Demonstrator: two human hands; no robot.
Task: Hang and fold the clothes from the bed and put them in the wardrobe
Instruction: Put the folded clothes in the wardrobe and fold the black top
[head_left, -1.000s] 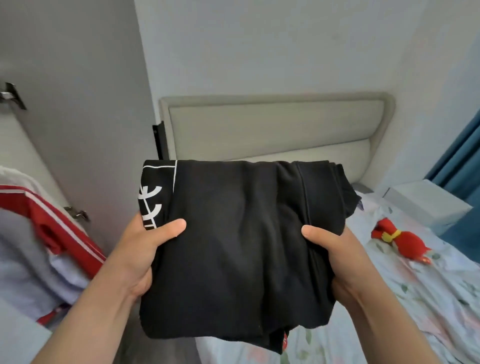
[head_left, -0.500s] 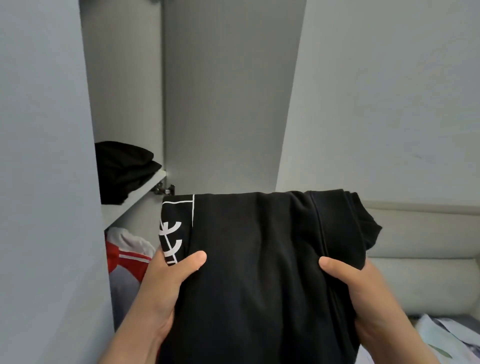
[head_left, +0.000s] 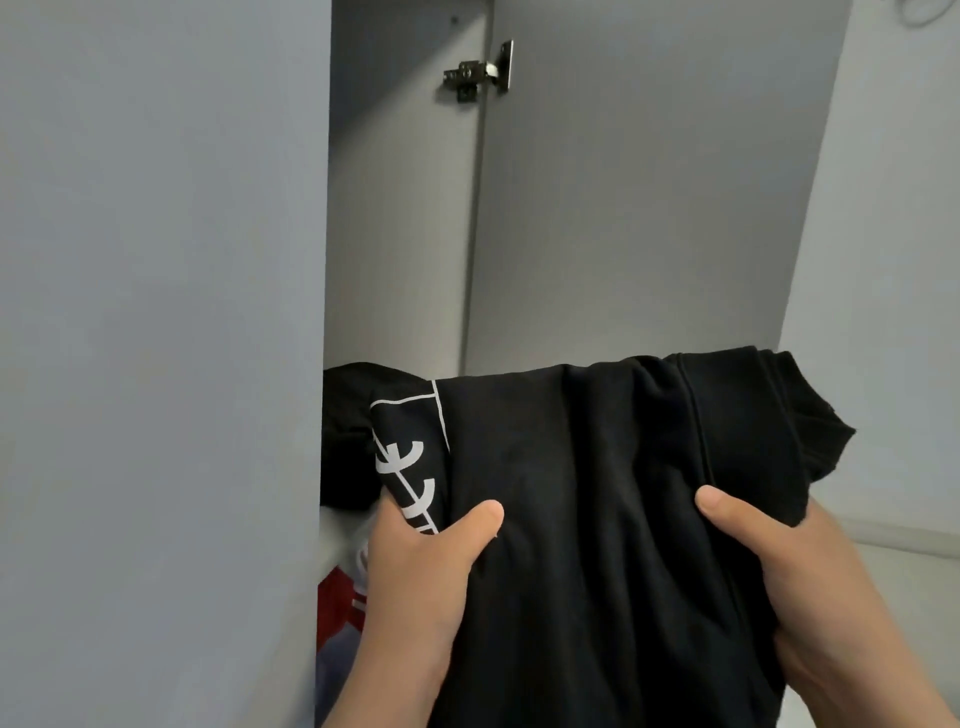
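Black folded garment (head_left: 597, 493) with white print, long axis running 12 to 6 o'clock, gripped at both side edges by left hand (head_left: 415, 566) and right hand (head_left: 810, 582), far edge toward the open wardrobe (head_left: 400, 234).

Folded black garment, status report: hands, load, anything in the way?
Left hand and right hand both grip the folded black garment. Held at the open wardrobe. Dark pile already on the shelf ahead.

We hold one folded black garment (head_left: 597, 493), white-printed along its left edge: left hand (head_left: 415, 566) and right hand (head_left: 810, 587) grip its sides, thumbs on top. Behind it we see the open wardrobe (head_left: 400, 234), with a door hinge (head_left: 478, 73), a dark folded pile (head_left: 348, 415) and a red-and-white garment (head_left: 337, 608) below.
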